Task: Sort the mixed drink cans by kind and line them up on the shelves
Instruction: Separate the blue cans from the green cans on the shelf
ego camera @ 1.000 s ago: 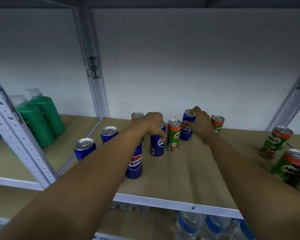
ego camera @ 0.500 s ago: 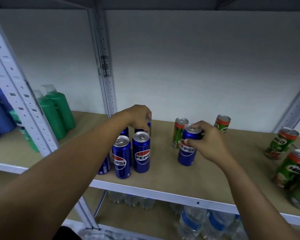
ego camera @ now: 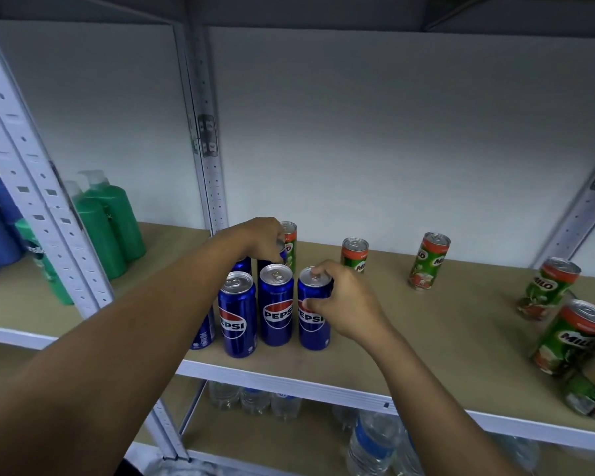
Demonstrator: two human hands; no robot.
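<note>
Right hand (ego camera: 344, 304) grips a blue can (ego camera: 313, 309) at the shelf's (ego camera: 409, 341) front edge, closing up the blue row; left hand (ego camera: 263, 240) clasps another blue can (ego camera: 281, 250) behind. Next, I'd guess, the green cans (ego camera: 428, 261) standing apart toward the back need gathering. All cans upright, slim, shiny.

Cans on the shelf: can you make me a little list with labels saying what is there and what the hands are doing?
blue cans: Pepsi cans standing upright in a group at the shelf's front left, including front left one and middle one
right hand: grips the rightmost front Pepsi can near its top
left hand: curled round a blue can behind the front row
green cans: Milo cans scattered further right, upright
shelf: tan board
lower shelf: water bottles
left bay: green bottles
</note>
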